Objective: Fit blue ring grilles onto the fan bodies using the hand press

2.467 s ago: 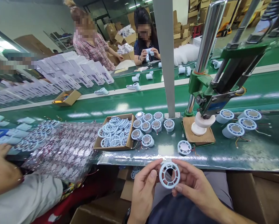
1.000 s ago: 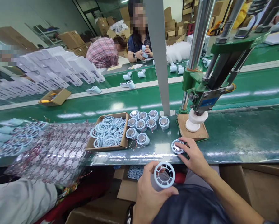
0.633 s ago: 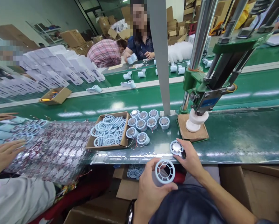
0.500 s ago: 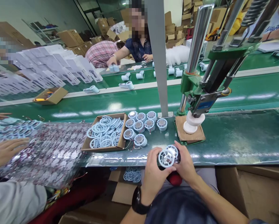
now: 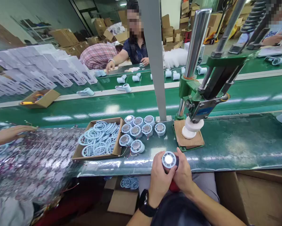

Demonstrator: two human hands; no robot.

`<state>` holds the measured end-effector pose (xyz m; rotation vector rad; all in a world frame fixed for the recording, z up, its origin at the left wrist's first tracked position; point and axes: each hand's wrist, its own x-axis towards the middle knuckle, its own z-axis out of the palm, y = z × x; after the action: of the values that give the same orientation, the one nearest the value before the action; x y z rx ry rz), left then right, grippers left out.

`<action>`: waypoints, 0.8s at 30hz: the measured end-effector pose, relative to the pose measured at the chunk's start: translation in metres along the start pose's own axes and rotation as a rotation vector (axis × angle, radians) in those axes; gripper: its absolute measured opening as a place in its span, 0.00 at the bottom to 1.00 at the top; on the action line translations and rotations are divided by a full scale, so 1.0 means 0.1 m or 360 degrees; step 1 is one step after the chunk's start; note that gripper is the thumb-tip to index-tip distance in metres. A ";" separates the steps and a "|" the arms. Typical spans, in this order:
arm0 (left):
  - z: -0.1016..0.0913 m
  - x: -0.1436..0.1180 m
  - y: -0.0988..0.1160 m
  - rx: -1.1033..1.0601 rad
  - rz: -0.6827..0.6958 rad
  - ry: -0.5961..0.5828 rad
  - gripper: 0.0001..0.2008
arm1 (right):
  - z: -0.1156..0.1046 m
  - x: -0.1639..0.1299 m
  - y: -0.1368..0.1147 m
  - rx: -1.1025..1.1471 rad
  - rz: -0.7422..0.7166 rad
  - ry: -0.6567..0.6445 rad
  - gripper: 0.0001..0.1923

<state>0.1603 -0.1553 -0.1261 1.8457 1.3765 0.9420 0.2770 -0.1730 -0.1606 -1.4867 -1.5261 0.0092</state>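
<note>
Gripping round fan housing [image 5: 168, 159] between both hands at counter [image 5: 237, 147] edge, left hand [image 5: 160, 179] and right hand [image 5: 183, 175] fingers pinching its sides, press [image 5: 197, 103] just beyond.

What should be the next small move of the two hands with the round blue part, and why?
Probably carry the round blue part to the white seat on the press. Both the left hand and right hand grip it at the table's edge, and the seat looks free.
</note>
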 end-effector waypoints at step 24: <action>0.08 0.00 -0.04 -0.0465 -0.0311 0.0151 0.26 | -0.21 0.10 0.16 0.0099 -0.0087 -0.0687 0.39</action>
<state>0.1652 -0.1551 -0.1338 1.4397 1.3652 1.0754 0.3045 -0.1735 -0.1527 -1.4533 -1.8885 0.3631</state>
